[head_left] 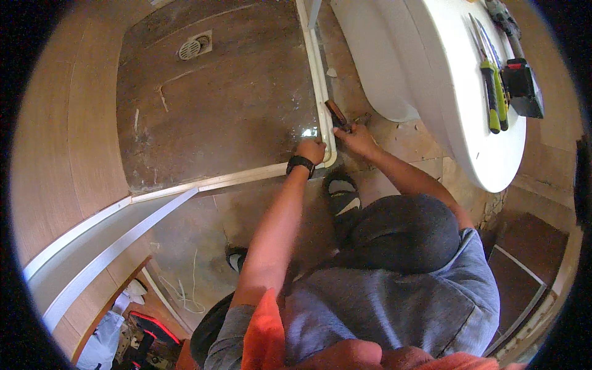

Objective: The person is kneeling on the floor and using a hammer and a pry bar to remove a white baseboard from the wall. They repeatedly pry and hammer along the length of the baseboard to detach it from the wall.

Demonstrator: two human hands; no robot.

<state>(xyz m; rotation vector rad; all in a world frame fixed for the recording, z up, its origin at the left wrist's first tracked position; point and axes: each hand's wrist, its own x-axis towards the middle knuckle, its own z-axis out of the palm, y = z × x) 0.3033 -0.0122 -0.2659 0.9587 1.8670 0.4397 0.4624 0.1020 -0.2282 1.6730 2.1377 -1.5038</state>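
Observation:
My left hand (310, 150), with a dark watch at its wrist, is closed at the rounded corner of a cream-white frame strip (320, 92). Whatever its fingers may hold is hidden. Just right of the strip, my right hand (359, 139) grips a brown and dark hand tool (336, 115), whose exact kind is unclear. The tool's brown end points up and left beside the strip. Inside the frame lies a brown, stained floor panel (228, 105) with a round drain grate (190, 49) toward the far side.
On the white rounded fixture (425, 68) at right rest green-and-black handled tools (492, 98) and a power tool with a black battery (523, 89). A metal rail (123, 253) crosses the lower left. Beyond it lie a thin white cord (184, 296) and a plastic bag (102, 339).

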